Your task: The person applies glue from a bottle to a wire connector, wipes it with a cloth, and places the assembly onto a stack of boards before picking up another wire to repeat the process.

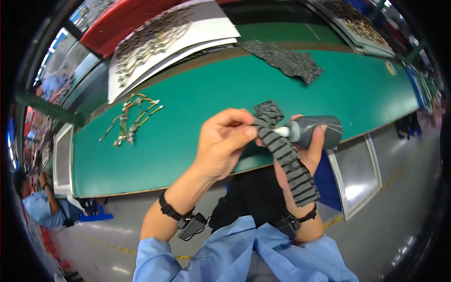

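In my right hand is a dark grey squeeze bottle, tipped on its side with its white nozzle pointing left. A strip of grey cloth with black stripes crosses in front of the nozzle and hangs down over my right wrist. My left hand pinches the cloth between thumb and fingers beside the nozzle tip. Whether the tip touches the cloth I cannot tell. Both hands are above the front edge of the green table.
On the table's left lies a bundle of yellow and dark wires with white connectors. A crumpled dark grey cloth lies at the back. Behind stands a white board with many small parts. A person in blue is at far left.
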A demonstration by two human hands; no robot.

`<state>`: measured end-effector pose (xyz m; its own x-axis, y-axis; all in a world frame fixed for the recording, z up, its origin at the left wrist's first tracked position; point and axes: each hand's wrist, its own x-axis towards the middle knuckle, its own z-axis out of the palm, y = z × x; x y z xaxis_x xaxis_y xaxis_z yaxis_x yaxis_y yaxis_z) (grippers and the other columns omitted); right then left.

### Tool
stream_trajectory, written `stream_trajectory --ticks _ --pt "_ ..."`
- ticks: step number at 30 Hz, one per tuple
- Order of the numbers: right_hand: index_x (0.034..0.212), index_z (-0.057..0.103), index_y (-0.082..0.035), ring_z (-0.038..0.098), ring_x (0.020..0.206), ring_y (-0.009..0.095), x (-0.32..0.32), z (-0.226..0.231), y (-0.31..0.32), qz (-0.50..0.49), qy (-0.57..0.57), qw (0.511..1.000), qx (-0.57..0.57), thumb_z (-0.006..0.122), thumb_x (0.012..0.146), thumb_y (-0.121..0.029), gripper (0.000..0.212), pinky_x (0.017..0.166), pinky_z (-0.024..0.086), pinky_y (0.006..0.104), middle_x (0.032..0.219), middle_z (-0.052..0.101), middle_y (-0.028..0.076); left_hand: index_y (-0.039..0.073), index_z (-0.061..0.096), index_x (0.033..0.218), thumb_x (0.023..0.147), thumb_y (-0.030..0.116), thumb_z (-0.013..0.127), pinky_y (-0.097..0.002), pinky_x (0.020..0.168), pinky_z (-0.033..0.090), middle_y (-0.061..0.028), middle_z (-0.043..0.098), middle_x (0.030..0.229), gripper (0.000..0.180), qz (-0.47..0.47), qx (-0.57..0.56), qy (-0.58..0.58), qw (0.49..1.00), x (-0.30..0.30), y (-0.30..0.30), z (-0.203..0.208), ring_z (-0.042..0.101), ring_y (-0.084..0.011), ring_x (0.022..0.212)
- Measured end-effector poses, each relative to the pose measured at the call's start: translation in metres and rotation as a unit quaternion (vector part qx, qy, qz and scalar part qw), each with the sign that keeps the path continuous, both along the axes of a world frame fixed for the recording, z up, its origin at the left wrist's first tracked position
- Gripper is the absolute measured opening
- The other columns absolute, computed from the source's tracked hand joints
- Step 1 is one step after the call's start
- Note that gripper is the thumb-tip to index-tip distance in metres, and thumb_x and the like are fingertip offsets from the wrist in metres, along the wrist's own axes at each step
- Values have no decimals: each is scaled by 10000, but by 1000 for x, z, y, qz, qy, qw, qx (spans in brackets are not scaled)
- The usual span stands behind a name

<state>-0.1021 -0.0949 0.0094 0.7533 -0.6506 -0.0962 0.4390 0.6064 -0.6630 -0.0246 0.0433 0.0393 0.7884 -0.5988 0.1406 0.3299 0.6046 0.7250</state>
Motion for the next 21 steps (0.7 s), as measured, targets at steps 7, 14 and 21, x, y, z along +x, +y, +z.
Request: stream_trajectory --ticks 7,14,21 --pt "1057 556 -28 573 805 176 -6 -3 -5 78 0 992 100 460 950 -554 546 740 488 314 937 581 67 5 591 972 827 -39 659 -307 811 489 -129 591 1051 166 -58 -25 16 998 -7 -4 -8 589 -176 921" --pt "1000 566 -29 465 599 126 -14 5 -14 128 -114 982 77 423 948 -592 583 552 367 262 807 564 44 8 586 965 827 -51 649 -270 803 435 -107 567 1036 163 -17 54 -128 990 -1 5 -16 531 -128 883" --pt "1029 533 -73 450 636 123 -12 9 -8 39 -3 999 4 350 977 -575 537 691 439 308 799 541 50 -12 586 967 847 -73 614 -264 790 444 -103 564 1039 138 75 99 -241 962 -2 -3 -3 532 -127 895"
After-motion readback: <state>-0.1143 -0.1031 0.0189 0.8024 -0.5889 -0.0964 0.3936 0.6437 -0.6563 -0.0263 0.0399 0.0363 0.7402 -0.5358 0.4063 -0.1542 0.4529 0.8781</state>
